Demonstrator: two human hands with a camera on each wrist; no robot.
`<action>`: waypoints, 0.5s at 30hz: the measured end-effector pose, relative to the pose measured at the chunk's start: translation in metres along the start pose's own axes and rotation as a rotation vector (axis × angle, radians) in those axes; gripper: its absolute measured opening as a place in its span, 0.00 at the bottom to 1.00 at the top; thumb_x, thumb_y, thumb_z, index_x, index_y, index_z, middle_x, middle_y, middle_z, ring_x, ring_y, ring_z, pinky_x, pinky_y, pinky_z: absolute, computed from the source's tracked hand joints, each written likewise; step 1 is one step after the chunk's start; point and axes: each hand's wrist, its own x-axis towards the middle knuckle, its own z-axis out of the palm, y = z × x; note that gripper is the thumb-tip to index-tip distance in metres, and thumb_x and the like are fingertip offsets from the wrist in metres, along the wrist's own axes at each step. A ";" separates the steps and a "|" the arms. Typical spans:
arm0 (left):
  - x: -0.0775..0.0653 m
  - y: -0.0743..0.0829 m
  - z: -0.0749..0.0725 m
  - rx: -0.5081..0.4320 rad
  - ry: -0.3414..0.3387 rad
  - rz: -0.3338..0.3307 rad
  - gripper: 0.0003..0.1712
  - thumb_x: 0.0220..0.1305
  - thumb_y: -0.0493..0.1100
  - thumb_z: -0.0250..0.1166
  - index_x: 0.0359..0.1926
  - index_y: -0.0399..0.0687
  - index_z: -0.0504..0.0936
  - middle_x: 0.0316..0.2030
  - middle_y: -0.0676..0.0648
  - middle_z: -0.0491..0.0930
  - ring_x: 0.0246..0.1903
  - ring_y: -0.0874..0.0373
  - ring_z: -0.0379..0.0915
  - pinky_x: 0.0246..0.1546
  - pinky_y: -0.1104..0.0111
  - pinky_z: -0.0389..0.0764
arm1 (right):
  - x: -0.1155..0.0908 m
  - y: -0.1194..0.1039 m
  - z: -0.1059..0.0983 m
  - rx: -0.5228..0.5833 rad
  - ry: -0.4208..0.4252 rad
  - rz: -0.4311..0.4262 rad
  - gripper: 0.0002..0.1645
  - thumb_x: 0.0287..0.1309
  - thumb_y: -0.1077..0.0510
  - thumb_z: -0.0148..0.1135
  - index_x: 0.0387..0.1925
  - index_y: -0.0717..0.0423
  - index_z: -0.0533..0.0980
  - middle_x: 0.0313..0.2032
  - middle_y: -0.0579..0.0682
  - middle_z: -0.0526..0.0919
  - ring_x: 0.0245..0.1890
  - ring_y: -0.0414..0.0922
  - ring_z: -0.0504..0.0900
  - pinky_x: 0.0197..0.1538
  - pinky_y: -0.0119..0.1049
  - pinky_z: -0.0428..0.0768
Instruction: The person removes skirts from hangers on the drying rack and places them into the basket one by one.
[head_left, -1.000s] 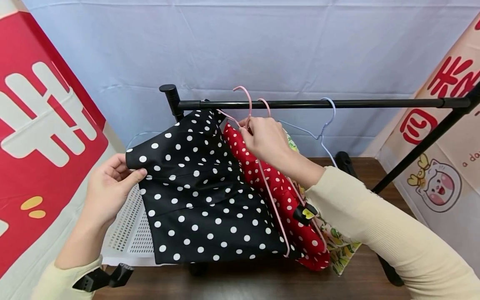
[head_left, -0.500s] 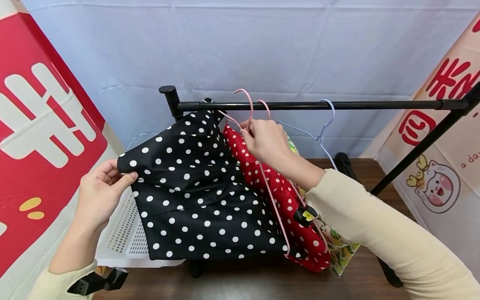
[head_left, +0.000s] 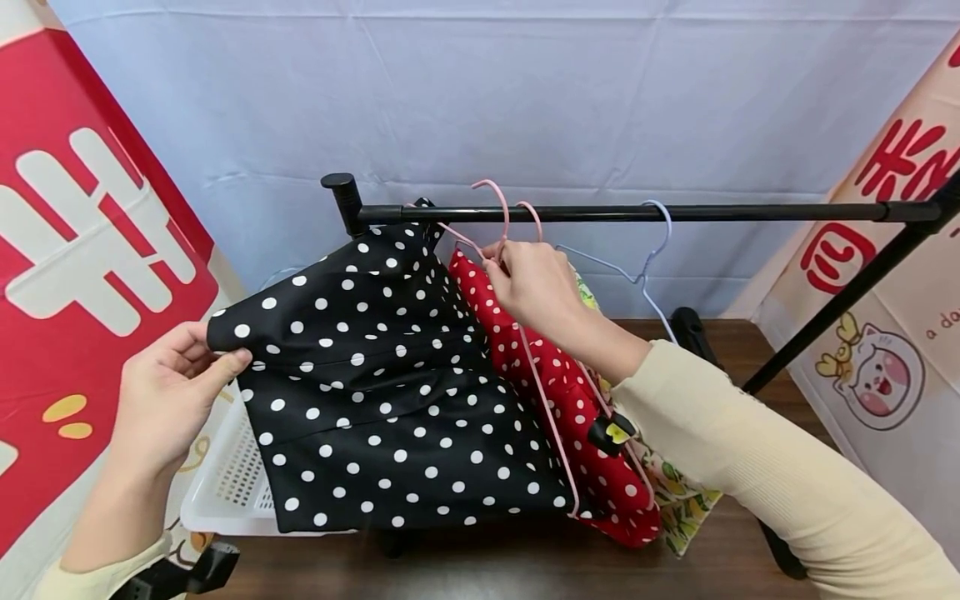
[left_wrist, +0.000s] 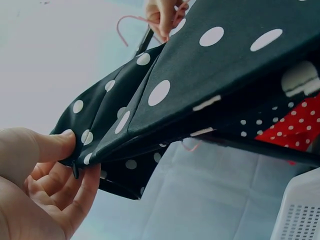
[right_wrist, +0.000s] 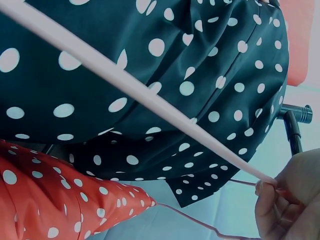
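Note:
My left hand (head_left: 168, 392) pinches the upper left edge of a black garment with white polka dots (head_left: 390, 375), thumb in front and fingers behind. The left wrist view shows a small dark tab (left_wrist: 75, 170) hanging beside those fingertips. My right hand (head_left: 536, 279) grips a pink hanger (head_left: 501, 193) just below its hook. That hook rises above the black rail (head_left: 750, 212) and overlaps it in the head view. One of the hanger's arms runs into the black garment's top; its rod (right_wrist: 155, 104) slants across the fabric. Behind hangs a red polka-dot garment (head_left: 622, 492) on another pink hanger.
A floral yellow-green garment (head_left: 686, 508) hangs behind the red one. Farther right, a light blue hanger (head_left: 663, 225) hooks over the rail. Below left, a white perforated basket (head_left: 225, 492) stands on the brown wooden table (head_left: 465, 567), partly covered by the black garment.
My left hand has drawn the black garment's edge to the left and slightly down, stretching the fabric wider. My right hand stays at the hanger's neck, nearly still.

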 end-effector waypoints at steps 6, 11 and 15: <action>0.001 -0.004 -0.007 0.033 0.014 -0.018 0.10 0.56 0.37 0.64 0.41 0.43 0.78 0.28 0.66 0.80 0.26 0.70 0.77 0.30 0.84 0.75 | 0.000 0.000 0.002 0.006 0.012 -0.017 0.15 0.62 0.58 0.51 0.25 0.57 0.80 0.26 0.50 0.84 0.08 0.41 0.58 0.13 0.30 0.53; 0.002 -0.008 -0.013 0.053 0.031 -0.043 0.11 0.56 0.38 0.65 0.41 0.42 0.77 0.27 0.67 0.79 0.25 0.72 0.77 0.29 0.84 0.75 | 0.000 0.001 0.003 0.007 0.014 -0.020 0.15 0.62 0.58 0.51 0.26 0.56 0.81 0.24 0.49 0.82 0.08 0.42 0.58 0.12 0.30 0.52; 0.004 -0.013 -0.017 0.049 0.044 -0.064 0.11 0.56 0.38 0.65 0.41 0.44 0.78 0.27 0.67 0.79 0.25 0.73 0.77 0.31 0.85 0.75 | 0.001 0.001 0.003 0.011 0.015 -0.017 0.14 0.63 0.57 0.51 0.29 0.56 0.82 0.19 0.49 0.79 0.07 0.42 0.58 0.12 0.30 0.52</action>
